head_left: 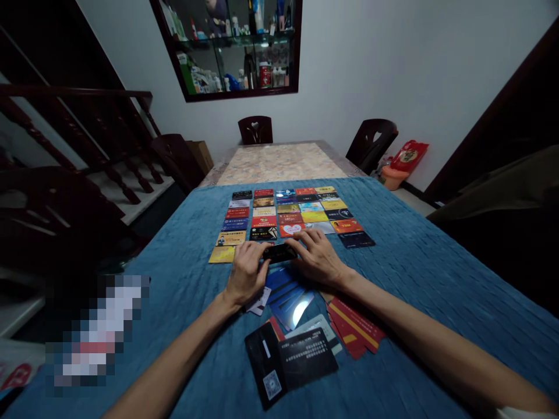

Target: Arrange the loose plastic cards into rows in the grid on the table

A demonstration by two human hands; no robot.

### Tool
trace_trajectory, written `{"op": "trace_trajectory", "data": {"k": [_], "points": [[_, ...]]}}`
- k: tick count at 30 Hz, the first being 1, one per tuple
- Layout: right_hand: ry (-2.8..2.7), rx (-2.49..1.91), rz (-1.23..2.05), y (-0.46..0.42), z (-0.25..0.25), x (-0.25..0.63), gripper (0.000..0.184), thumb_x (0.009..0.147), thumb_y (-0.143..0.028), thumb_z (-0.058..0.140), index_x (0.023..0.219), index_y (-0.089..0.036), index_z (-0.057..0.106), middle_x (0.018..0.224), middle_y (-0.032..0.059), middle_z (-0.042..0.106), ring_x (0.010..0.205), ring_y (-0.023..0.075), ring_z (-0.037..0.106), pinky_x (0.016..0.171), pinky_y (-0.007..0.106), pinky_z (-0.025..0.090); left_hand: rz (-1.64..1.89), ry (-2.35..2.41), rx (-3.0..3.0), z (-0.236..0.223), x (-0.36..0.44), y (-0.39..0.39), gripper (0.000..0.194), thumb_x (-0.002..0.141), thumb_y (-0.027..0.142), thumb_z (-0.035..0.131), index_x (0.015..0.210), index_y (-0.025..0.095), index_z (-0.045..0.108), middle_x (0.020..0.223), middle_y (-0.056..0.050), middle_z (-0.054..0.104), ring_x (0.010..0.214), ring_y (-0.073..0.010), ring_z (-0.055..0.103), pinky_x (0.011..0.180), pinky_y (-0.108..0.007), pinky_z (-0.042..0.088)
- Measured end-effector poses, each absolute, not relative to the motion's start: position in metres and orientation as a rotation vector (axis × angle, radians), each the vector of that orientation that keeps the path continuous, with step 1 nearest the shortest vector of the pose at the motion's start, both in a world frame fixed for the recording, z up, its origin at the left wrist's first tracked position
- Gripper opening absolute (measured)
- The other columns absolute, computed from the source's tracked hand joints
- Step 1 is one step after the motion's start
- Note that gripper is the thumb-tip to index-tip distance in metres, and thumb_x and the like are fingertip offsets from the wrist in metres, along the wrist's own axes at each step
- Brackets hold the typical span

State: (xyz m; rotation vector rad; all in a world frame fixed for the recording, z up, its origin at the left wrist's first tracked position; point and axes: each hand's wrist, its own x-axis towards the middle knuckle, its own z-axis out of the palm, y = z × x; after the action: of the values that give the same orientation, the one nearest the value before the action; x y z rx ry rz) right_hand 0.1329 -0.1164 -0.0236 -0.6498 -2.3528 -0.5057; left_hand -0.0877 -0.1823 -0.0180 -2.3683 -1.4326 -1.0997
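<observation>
A black card (280, 252) is pinched by its two ends between my left hand (247, 269) and my right hand (319, 256), just in front of rows of laid-out cards. Nearest in those rows are a black and gold VIP card (263, 233), an orange card with a pale heart (292, 230) and a yellow card (222, 255), partly covered by my left hand. Below my hands lie blue cards (286, 291) in a loose fan, a white card (260, 301) by my left wrist and red cards (356, 327) under my right forearm. Closer still are overlapping black cards (308, 358).
A blue cloth (419, 302) covers the near part of the table; its patterned top (283, 160) shows beyond. Dark wooden chairs (255, 130) stand around it. On the left is a stair railing (78, 134); a blurred-out patch (100, 331) lies at the table's left edge.
</observation>
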Motion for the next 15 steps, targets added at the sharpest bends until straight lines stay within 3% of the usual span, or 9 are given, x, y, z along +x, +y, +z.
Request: {"op": "trace_trajectory", "data": {"k": [7, 15], "points": [[-2.379, -0.653, -0.469, -0.1173, -0.0217, 0.1342, 0.034, 0.093, -0.029, 0.056, 0.123, -0.015, 0.061, 0.112, 0.0152, 0.061, 0.103, 0.0297, 0.047, 0.085, 0.043, 0.04, -0.981, -1.433, -2.377, -0.0189, -0.0896, -0.187, 0.044, 0.087, 0.015, 0.06, 0.13, 0.019, 0.05, 0.122, -0.013, 0.058, 0.113, -0.0288, 0.055, 0.097, -0.047, 0.047], [-2.442, -0.632, -0.419, -0.1177, -0.0143, 0.1368, 0.044, 0.085, -0.034, 0.067, 0.122, -0.012, 0.059, 0.11, 0.0161, 0.06, 0.099, 0.0295, 0.046, 0.079, 0.041, 0.043, -0.86, -1.369, -2.418, -0.0173, -0.0935, -0.1894, 0.059, 0.086, 0.014, 0.06, 0.142, 0.016, 0.042, 0.127, -0.017, 0.054, 0.117, -0.0326, 0.053, 0.098, -0.051, 0.049]]}}
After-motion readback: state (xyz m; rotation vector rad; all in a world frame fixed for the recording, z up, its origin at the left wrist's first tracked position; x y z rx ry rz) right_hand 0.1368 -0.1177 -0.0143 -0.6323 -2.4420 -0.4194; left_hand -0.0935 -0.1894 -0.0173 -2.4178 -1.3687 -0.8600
